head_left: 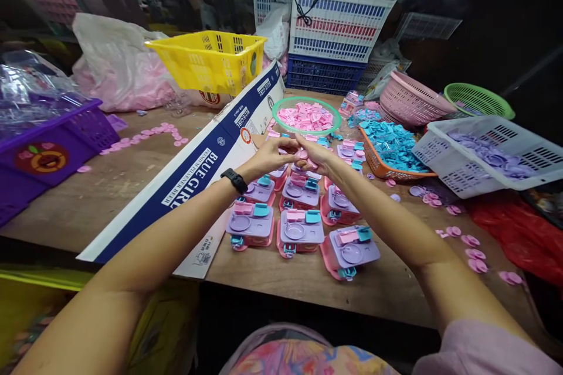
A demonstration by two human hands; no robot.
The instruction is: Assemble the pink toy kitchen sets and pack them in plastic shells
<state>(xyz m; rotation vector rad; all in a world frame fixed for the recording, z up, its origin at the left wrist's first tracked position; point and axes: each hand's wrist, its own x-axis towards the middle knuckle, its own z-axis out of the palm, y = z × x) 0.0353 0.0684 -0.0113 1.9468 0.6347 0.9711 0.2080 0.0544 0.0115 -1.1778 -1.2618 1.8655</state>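
Note:
My left hand (275, 155), with a black watch on the wrist, meets my right hand (320, 157) above rows of toy sink units. Both are closed around small pink plastic pieces (301, 154), partly hidden by the fingers. Below them, each toy unit, such as the front middle one (302, 235), has a lilac top with a round basin, pink and turquoise parts on it, and a pink base. Another toy unit (354, 253) sits slightly turned at the front right. Just beyond my hands, a green-rimmed basket (338, 123) holds many pink pieces.
A Blue Girl cardboard panel (206, 170) stands left of the units. An orange basket (373, 158) of turquoise parts and a white basket (457, 173) of lilac parts are at right. Pink discs (477, 265) lie scattered there. A purple basket (53, 152) stands far left, a yellow basket (206, 67) behind.

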